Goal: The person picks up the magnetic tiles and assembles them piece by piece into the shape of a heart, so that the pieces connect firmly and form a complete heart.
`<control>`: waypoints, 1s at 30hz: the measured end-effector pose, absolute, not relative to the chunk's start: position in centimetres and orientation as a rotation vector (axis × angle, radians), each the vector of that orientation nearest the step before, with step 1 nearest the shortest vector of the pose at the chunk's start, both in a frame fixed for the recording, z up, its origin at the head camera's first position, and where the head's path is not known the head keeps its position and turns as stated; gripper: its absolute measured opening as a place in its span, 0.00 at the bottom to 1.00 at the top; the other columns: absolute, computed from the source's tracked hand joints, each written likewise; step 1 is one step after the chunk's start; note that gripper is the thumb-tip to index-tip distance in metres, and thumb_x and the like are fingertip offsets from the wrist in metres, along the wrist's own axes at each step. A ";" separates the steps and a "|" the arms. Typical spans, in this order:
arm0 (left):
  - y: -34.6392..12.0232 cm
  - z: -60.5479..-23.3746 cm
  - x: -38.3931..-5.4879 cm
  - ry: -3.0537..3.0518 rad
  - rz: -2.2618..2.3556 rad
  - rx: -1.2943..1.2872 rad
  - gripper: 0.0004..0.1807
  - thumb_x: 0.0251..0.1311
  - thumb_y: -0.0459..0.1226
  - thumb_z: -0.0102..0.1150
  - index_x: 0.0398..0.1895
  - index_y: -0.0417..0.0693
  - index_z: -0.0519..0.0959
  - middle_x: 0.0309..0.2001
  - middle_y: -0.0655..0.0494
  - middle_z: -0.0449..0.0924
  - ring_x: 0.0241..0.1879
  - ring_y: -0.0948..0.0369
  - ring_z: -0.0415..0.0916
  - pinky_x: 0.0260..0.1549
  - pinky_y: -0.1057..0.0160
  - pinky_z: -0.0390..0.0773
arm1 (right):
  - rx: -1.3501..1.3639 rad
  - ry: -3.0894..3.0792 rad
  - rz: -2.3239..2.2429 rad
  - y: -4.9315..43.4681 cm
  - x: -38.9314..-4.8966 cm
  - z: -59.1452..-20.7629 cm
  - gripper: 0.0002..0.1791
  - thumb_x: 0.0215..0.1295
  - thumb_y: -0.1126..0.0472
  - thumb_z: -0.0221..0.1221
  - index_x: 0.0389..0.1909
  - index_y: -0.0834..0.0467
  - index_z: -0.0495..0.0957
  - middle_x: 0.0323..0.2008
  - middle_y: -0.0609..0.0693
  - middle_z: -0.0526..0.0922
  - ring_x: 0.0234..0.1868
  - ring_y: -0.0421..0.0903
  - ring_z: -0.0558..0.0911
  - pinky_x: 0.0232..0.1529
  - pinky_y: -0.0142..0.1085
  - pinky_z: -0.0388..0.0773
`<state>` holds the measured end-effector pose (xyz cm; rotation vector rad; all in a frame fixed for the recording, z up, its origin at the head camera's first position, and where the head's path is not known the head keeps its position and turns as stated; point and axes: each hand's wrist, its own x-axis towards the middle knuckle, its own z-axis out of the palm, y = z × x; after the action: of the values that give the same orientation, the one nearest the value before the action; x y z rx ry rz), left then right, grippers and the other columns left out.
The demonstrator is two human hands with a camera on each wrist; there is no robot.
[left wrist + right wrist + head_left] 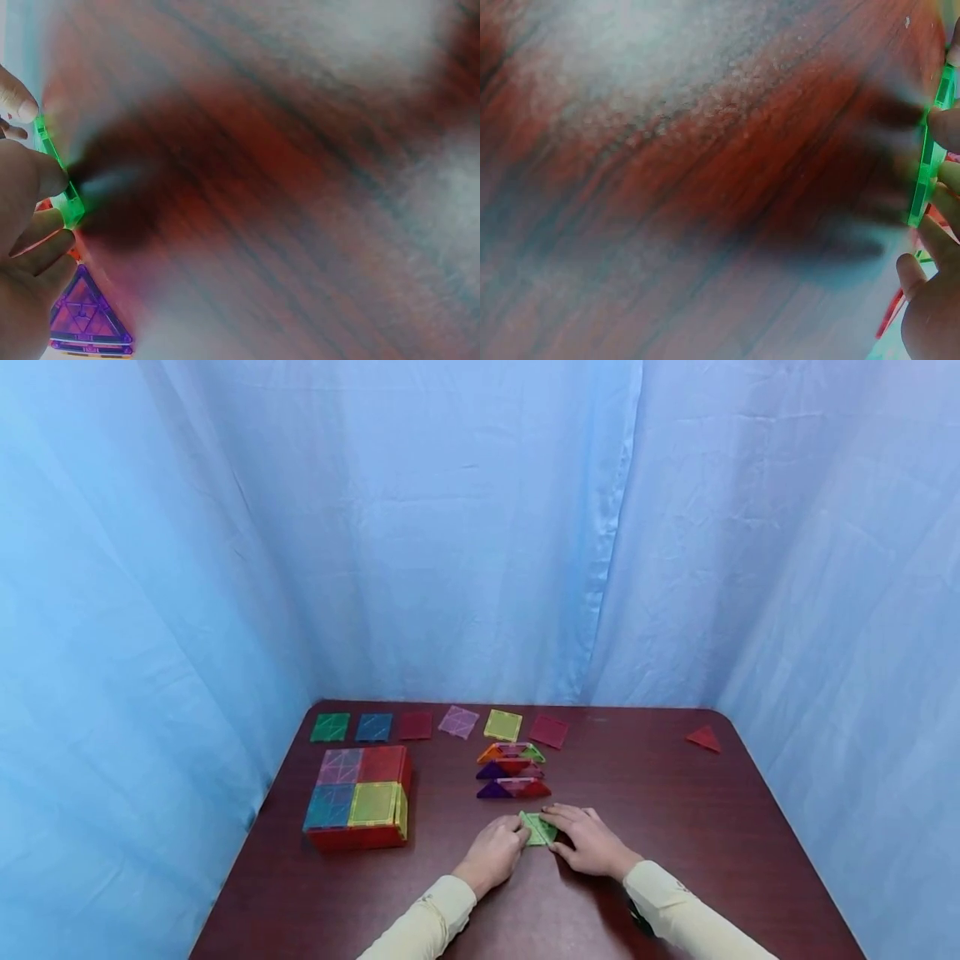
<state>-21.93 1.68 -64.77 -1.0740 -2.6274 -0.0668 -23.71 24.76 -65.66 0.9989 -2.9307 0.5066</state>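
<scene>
Two light green translucent magnetic tiles (542, 828) lie side by side near the table's front, with a diagonal seam between them. My left hand (493, 853) pinches their left side between thumb and curled fingers. On the other side, my right hand (588, 842) holds the tiles, thumb at the near edge and fingers at the far edge. In the left wrist view a green tile (73, 202) shows edge-on between the fingers, beyond it a purple triangular tile (86, 311). The right wrist view also catches the green edge (928, 161) along the fingertips.
Three low rows of joined triangular tiles (513, 788) stand just beyond my hands. At left sits a box-like stack of coloured square tiles (356, 837). Several single squares, among them a yellow tile (502, 725), line the back edge. A red triangle (704, 739) lies far right.
</scene>
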 end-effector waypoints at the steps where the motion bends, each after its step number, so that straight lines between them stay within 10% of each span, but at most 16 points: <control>1: 1.7 -64.7 -22.0 -2.645 -0.062 -1.078 0.08 0.66 0.38 0.63 0.46 0.52 0.87 0.47 0.57 0.83 0.49 0.61 0.81 0.55 0.64 0.78 | 0.999 -2.930 0.504 24.8 -23.7 -65.6 0.29 0.67 0.53 0.65 0.67 0.57 0.76 0.67 0.55 0.77 0.69 0.57 0.73 0.59 0.58 0.71; 17: 2.5 -64.3 -22.1 -2.759 -0.212 -1.050 0.08 0.66 0.35 0.61 0.46 0.49 0.83 0.58 0.53 0.83 0.64 0.57 0.77 0.61 0.64 0.77 | 0.885 -2.908 0.631 25.5 -24.3 -65.2 0.28 0.68 0.52 0.64 0.67 0.54 0.76 0.67 0.55 0.76 0.66 0.56 0.76 0.59 0.58 0.74; 30: 2.2 -64.4 -21.7 -2.790 -0.260 -1.067 0.08 0.66 0.35 0.61 0.47 0.48 0.83 0.59 0.52 0.82 0.64 0.56 0.77 0.62 0.63 0.76 | -0.167 -2.870 1.163 37.0 -31.4 -63.9 0.48 0.71 0.29 0.48 0.76 0.62 0.60 0.73 0.70 0.61 0.74 0.69 0.60 0.71 0.64 0.58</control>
<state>-21.73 2.17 -64.37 -1.0672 -2.7902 -0.2600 -31.38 37.02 -63.86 -0.1668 -2.8697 1.1629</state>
